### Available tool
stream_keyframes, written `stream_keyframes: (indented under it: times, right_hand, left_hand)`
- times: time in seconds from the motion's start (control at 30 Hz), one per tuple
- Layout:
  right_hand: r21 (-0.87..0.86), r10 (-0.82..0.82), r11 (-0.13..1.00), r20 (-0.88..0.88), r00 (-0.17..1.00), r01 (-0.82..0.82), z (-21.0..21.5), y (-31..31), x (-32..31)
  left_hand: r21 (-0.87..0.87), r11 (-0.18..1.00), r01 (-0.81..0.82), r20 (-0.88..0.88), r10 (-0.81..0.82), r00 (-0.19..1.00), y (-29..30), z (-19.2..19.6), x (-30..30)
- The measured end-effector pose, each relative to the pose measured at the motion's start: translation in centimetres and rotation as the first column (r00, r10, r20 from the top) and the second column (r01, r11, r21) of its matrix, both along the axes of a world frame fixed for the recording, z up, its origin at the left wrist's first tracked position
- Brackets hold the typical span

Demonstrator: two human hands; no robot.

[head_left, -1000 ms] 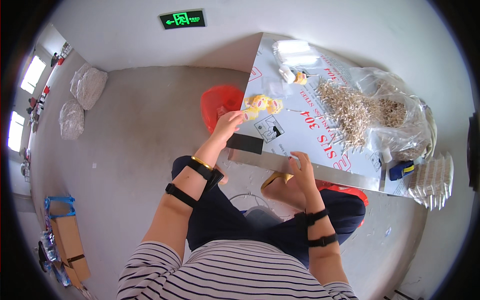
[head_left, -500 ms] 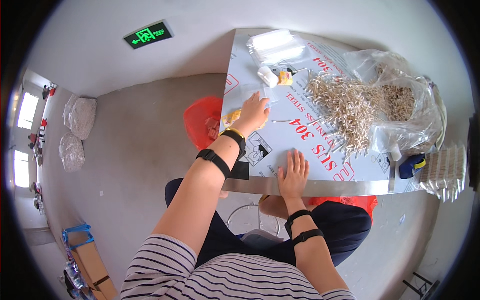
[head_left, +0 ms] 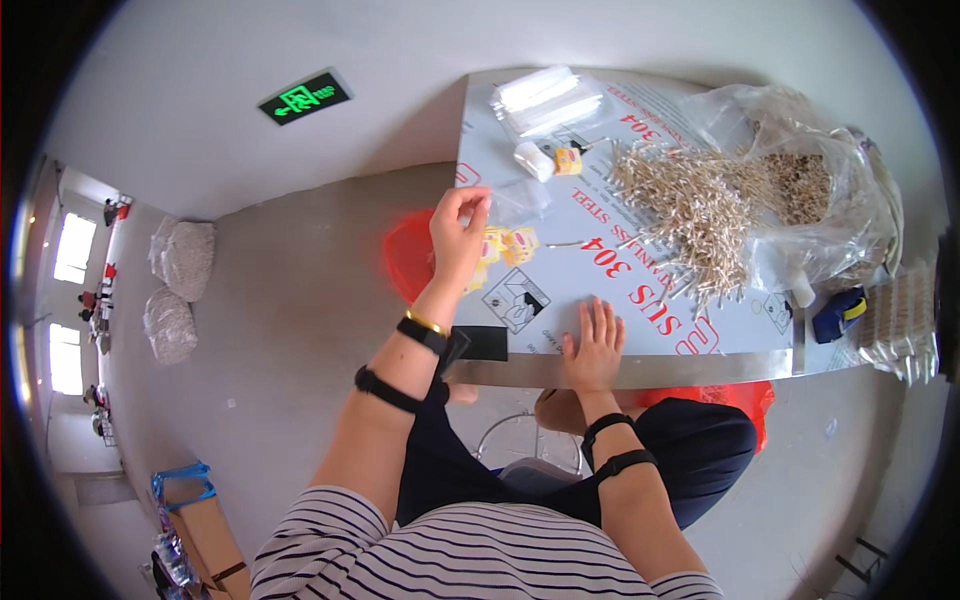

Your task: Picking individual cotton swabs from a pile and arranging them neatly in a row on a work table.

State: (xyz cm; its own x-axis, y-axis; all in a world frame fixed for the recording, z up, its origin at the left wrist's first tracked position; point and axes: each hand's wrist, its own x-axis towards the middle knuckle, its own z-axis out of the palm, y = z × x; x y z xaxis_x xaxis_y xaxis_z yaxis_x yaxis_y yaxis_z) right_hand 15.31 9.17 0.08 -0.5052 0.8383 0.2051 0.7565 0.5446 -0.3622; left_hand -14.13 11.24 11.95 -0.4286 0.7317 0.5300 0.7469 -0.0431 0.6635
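Note:
My left hand [head_left: 458, 238] is raised over the left edge of the table, its thumb and fingertips pinched at the edge of a clear plastic bag [head_left: 520, 203]. The bag looks thin and flat. Just below it, several small yellow-and-white packets or labels [head_left: 518, 246] lie on the table, partly hidden by my hand. My right hand [head_left: 595, 350] rests palm down near the front edge, fingers spread and holding nothing. A single cotton swab [head_left: 566, 244] lies between the yellow pieces and a big heap of loose cotton swabs [head_left: 690, 215].
Clear bags [head_left: 550, 100] are stacked at the far left of the steel-topped table [head_left: 560, 345]. Near them stand a white roll [head_left: 533, 160] and a yellow box [head_left: 568, 161]. A large plastic sack [head_left: 850, 225] and a blue tape dispenser [head_left: 838, 315] sit right. A red bag [head_left: 405, 255] hangs left.
My left hand has drawn back leftward from lying over the clear bag, and its fingers have closed into a pinch. More of the yellow pieces show. My right hand stays put.

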Motion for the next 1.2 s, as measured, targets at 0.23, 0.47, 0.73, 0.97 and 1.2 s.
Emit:
stream_keyframes:
  times: [0.23, 0.47, 0.73, 0.97, 1.2]
  right_hand:
    - [-0.248, -0.036, 0.967, -0.343, 0.939, -0.053, -0.8, 2.1, -0.4]
    - [-0.693, 0.23, 0.236, -0.642, 0.732, -0.681, 14.7, -5.8, -2.0]
    - [-0.554, 0.414, 0.517, -0.504, 0.758, -0.652, 18.9, -10.6, -1.2]
    - [-0.067, 0.814, 0.53, -0.24, 0.53, -0.845, 23.5, -14.6, 0.3]
    - [-0.083, 0.864, 0.469, -0.164, 0.477, -0.879, 25.8, -17.0, 1.5]
  left_hand:
    - [0.097, 0.995, 0.034, 0.852, -0.101, 0.515, -14.4, 2.8, 5.7]
    - [-0.038, 0.944, 0.328, 0.754, -0.189, 0.629, -24.8, 1.8, 12.3]
    - [-0.233, 0.914, 0.332, 0.434, -0.208, 0.877, -29.8, 6.3, 13.0]
    - [-0.441, 0.781, 0.441, 0.248, -0.366, 0.897, -32.1, 11.4, 13.5]
    - [-0.265, 0.675, 0.688, 0.652, -0.4, 0.644, -34.5, 9.5, 13.0]
